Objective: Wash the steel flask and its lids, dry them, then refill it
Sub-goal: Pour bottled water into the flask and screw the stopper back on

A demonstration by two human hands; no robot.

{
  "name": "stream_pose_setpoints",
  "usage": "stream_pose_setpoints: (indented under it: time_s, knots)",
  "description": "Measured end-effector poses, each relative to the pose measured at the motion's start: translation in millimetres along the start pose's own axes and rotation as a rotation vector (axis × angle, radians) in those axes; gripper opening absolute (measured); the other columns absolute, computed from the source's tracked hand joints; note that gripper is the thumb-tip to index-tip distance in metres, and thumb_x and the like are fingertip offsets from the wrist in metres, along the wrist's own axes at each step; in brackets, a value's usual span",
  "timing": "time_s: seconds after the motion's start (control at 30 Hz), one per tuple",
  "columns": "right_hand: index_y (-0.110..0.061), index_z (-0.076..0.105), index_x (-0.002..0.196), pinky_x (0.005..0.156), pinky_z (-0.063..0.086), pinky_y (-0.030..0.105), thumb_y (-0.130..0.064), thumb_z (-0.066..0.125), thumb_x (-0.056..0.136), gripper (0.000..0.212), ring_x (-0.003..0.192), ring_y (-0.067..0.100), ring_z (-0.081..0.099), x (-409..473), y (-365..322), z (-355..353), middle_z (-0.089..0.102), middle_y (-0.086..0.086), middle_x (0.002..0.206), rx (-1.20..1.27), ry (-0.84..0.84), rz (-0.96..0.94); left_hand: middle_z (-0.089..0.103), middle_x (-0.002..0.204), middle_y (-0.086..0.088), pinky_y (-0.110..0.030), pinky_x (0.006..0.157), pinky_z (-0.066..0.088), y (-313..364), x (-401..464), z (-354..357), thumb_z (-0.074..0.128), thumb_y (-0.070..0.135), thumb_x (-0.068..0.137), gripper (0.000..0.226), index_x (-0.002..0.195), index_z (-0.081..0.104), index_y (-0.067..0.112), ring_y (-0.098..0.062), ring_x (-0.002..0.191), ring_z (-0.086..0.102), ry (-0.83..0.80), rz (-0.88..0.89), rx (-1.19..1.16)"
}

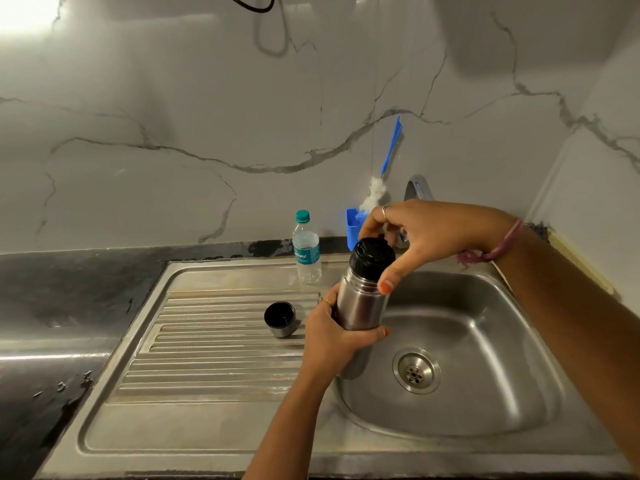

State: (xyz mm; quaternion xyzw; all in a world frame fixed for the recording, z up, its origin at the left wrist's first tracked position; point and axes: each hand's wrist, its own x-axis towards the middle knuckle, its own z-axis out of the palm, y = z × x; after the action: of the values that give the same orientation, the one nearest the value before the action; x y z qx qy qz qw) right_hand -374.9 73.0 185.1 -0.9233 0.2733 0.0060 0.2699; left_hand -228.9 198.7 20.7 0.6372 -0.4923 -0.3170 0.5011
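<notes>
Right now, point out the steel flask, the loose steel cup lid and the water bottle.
steel flask (pixel 360 306), head view, on its bare steel body.
steel cup lid (pixel 280 318), head view, on its dark open inside.
water bottle (pixel 306 252), head view, on its label band.

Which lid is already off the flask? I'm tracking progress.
The steel cup lid lying on the drainboard; the black stopper remains on the flask.

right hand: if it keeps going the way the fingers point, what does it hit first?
The right hand points left, fingers arched over the flask's black inner lid. It probably meets that lid first; past it stands the water bottle, though depth is unclear.
</notes>
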Motion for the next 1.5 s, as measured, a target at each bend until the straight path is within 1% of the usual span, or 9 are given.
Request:
stream_pose_setpoints:
  time_s: [0.27,0.53,0.7,0.83,0.93,1.07,1.27,1.4,1.5]
  knots:
    - [-0.043,0.057,0.124,0.073,0.047,0.01,-0.022,0.082,0.07,0.063,0.091,-0.006,0.06,-4.0,-10.9,-3.5,0.06,-0.02,0.114,-0.011,-0.051,-0.137,0.068,0.103,0.013,-0.012,0.073,0.053,-0.2,-0.9,-1.1,0.095,0.02,0.057,0.072,0.119,0.059,0.029,0.004,0.091,0.064,0.006,-0.004,-0.009]
    - [-0.032,0.061,0.12,0.082,0.052,0.017,-0.035,0.082,0.068,0.056,0.083,-0.005,0.062,-5.8,-31.3,-4.6,0.063,-0.019,0.099,-0.149,-0.008,-0.077,0.069,0.104,0.012,-0.018,0.076,0.056,-1.3,-3.1,-0.5,0.095,0.021,0.057,0.072,0.118,0.059,0.031,0.001,0.092,0.065,0.003,-0.004,-0.006]
    - [-0.023,0.062,0.095,0.056,0.036,0.013,-0.062,0.074,0.062,0.053,0.062,0.007,0.059,0.7,-34.4,2.4,0.057,-0.01,0.068,-0.274,0.11,0.002,0.068,0.106,0.013,-0.012,0.073,0.053,0.8,-3.5,-0.8,0.096,0.021,0.056,0.075,0.121,0.058,0.028,0.004,0.092,0.064,0.016,-0.005,-0.009]
    - [-0.027,0.056,0.118,0.068,0.046,0.02,-0.074,0.059,0.051,0.082,0.071,0.006,0.059,2.1,-32.5,0.7,0.061,-0.007,0.088,-0.253,0.022,0.056,0.066,0.105,0.015,-0.008,0.072,0.05,2.9,-3.7,-2.9,0.095,0.02,0.058,0.074,0.12,0.057,0.03,0.008,0.092,0.062,0.001,0.006,-0.005]
    - [-0.045,0.036,0.14,0.092,0.048,0.024,-0.056,0.073,0.062,0.087,0.094,0.005,0.066,-6.2,-28.9,-11.9,0.055,-0.027,0.119,-0.033,-0.156,0.021,0.066,0.105,0.014,-0.008,0.072,0.05,2.8,-4.8,-4.1,0.095,0.019,0.058,0.074,0.12,0.057,0.03,0.007,0.092,0.062,0.002,0.009,-0.012]
    - [-0.044,0.053,0.128,0.083,0.05,0.015,-0.021,0.081,0.071,0.068,0.097,0.004,0.065,-9.7,-26.6,-12.3,0.059,-0.031,0.108,0.0,-0.155,-0.084,0.066,0.105,0.013,-0.009,0.072,0.051,1.0,-4.9,-4.9,0.094,0.018,0.059,0.073,0.12,0.057,0.029,0.006,0.093,0.062,-0.007,0.009,-0.011]
    - [-0.027,0.064,0.089,0.061,0.038,0.018,-0.066,0.072,0.059,0.05,0.064,0.005,0.055,-3.7,-31.7,5.4,0.058,-0.011,0.068,-0.264,0.121,0.045,0.069,0.101,0.012,-0.015,0.073,0.054,-2.7,-8.3,-3.0,0.095,0.017,0.057,0.069,0.111,0.058,0.037,0.003,0.09,0.065,0.002,-0.001,-0.023]
    - [-0.029,0.057,0.111,0.07,0.047,0.019,-0.073,0.063,0.052,0.074,0.079,0.007,0.06,-5.6,-28.3,5.2,0.063,-0.011,0.095,-0.155,0.013,0.076,0.069,0.1,0.014,-0.018,0.075,0.055,-1.9,-8.9,-2.1,0.095,0.018,0.057,0.069,0.109,0.056,0.041,0.003,0.09,0.065,-0.014,0.006,-0.013]
    - [-0.043,0.041,0.136,0.08,0.048,0.014,-0.045,0.078,0.067,0.078,0.104,0.007,0.059,-14.7,-23.3,-4.2,0.049,-0.021,0.128,0.007,-0.143,0.022,0.068,0.1,0.014,-0.017,0.074,0.055,-0.8,-9.3,-2.2,0.095,0.019,0.058,0.069,0.109,0.055,0.041,0.003,0.09,0.064,-0.021,-0.007,-0.029]
